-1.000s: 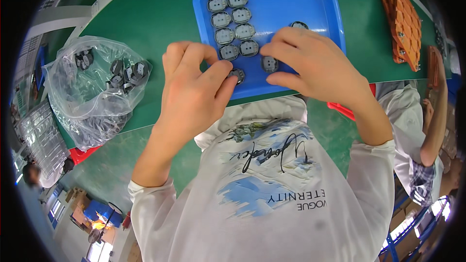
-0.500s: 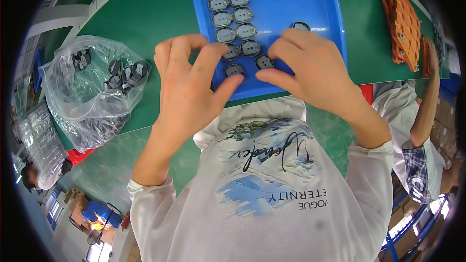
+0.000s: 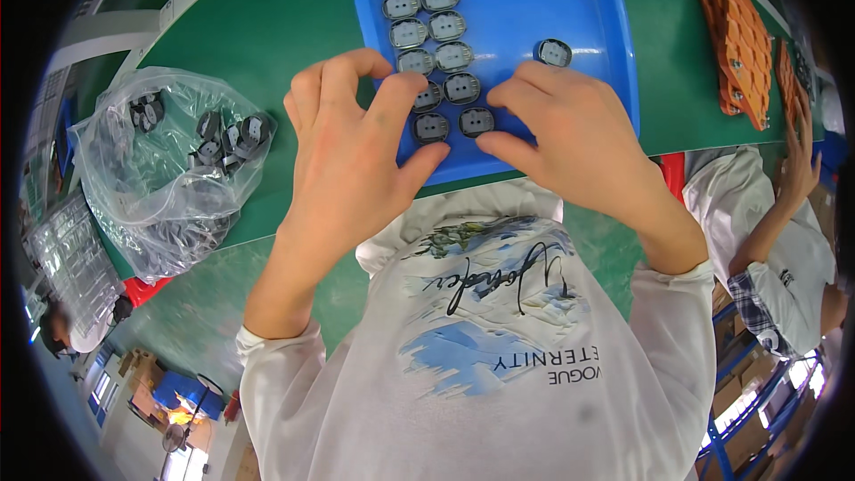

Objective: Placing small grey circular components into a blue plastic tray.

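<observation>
A blue tray (image 3: 552,0) holds two columns of oval grey plastic parts with dark rims. My right hand (image 3: 570,120) is over its near middle, thumb and forefinger at the edges of the oval grey part (image 3: 476,122) at the near end of the right column. My left hand (image 3: 347,138) hovers at the tray's left side with thumb and forefinger spread and nothing held. Between those fingertips lies another oval part (image 3: 431,127), the nearest of the left column. Its fingers partly cover the parts just beyond. A single oval part (image 3: 554,52) sits apart, beyond my right hand.
On the green table (image 3: 294,9), a clear plastic bag (image 3: 169,156) with several dark parts stands at the left. Orange lattice-like pieces (image 3: 739,49) are stacked at the right. Past them, another person's hand (image 3: 799,160) reaches over the table edge.
The oval part at my right fingertips has shifted slightly left and nearer, now level beside the left column's nearest part. My left hand has barely moved. The other person's arm has shifted.
</observation>
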`<state>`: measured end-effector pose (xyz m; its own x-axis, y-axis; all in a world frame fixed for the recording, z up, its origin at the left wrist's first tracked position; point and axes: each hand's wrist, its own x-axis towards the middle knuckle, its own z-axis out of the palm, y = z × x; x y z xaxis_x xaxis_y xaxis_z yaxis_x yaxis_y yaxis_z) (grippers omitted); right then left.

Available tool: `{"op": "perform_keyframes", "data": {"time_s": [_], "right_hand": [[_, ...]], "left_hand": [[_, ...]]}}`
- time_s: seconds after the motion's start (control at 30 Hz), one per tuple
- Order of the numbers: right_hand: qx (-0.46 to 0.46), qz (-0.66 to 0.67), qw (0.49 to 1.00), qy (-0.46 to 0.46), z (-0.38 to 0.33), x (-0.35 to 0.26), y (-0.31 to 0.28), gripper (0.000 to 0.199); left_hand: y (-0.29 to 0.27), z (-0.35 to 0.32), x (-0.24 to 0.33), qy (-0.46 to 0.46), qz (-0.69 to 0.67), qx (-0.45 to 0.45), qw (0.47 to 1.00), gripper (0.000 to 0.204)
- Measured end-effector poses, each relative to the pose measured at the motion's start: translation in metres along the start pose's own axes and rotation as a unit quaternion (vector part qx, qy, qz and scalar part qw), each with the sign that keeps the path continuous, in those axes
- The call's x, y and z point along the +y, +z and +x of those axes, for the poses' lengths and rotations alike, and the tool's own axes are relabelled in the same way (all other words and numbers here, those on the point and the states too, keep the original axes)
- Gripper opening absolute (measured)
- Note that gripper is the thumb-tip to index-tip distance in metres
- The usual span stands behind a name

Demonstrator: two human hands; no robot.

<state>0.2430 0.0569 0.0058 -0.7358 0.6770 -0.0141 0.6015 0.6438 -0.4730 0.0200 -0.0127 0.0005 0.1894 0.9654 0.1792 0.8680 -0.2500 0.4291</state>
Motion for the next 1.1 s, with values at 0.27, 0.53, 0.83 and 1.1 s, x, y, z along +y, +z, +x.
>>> {"op": "perform_keyframes", "data": {"time_s": [0.27, 0.53, 0.83, 1.1], "right_hand": [[-0.004, 0.02, 1.0, -0.006, 0.003, -0.003, 0.006, 0.021], [0.011, 0.037, 0.999, -0.017, -0.002, 0.008, -0.001, 0.023], [0.101, -0.062, 0.993, 0.022, -0.032, 0.061, -0.065, 0.021], [0.091, -0.116, 0.989, -0.006, -0.024, 0.069, -0.033, 0.017]], "left_hand": [[0.005, -0.002, 0.002, -0.007, -0.001, 0.011, 1.0, 0.054], [0.0, 0.0, 0.002, -0.009, -0.014, 0.0, 1.0, 0.052], [0.012, 0.069, 0.023, 0.217, -0.045, -0.005, 0.975, 0.025], [0.024, 0.086, 0.031, 0.231, 0.079, -0.107, 0.964, 0.041]]}}
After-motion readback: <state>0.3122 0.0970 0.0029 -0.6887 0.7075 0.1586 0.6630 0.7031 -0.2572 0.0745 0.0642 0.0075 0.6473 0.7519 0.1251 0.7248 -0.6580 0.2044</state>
